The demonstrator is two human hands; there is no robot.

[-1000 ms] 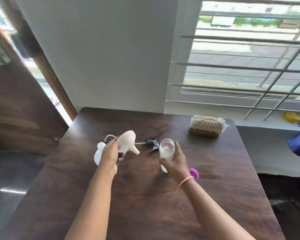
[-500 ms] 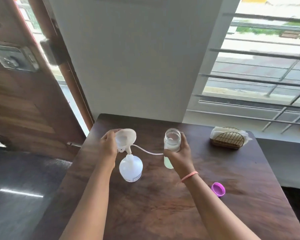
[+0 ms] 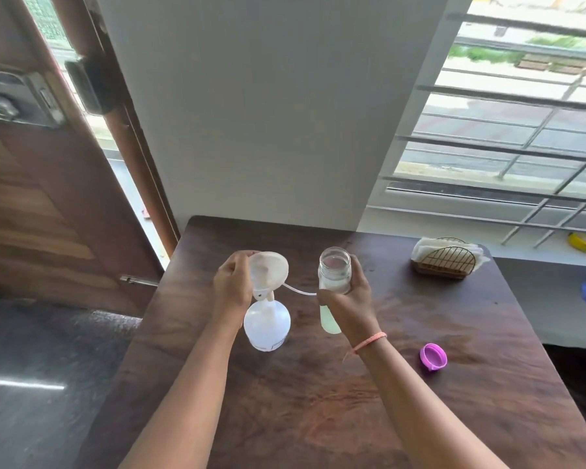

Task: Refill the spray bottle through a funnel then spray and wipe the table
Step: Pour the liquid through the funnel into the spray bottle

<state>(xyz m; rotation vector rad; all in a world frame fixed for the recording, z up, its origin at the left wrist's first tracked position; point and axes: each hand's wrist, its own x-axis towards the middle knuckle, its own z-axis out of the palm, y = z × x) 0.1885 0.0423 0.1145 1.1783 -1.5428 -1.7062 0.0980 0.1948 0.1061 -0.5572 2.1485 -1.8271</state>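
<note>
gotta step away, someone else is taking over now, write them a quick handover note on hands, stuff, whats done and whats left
Left hand: grips the rim of the funnel, whose spout sits in the neck of the spray bottle.
Right hand: grips the open jar, upright, liquid inside, off the table.
Purple lid lies right of the arms; napkin holder at the far right corner. A thin tube runs between funnel and jar; the sprayer head is hidden.
Done: jar opened, funnel seated.
Left: pour, refit sprayer, spray, wipe.
</note>
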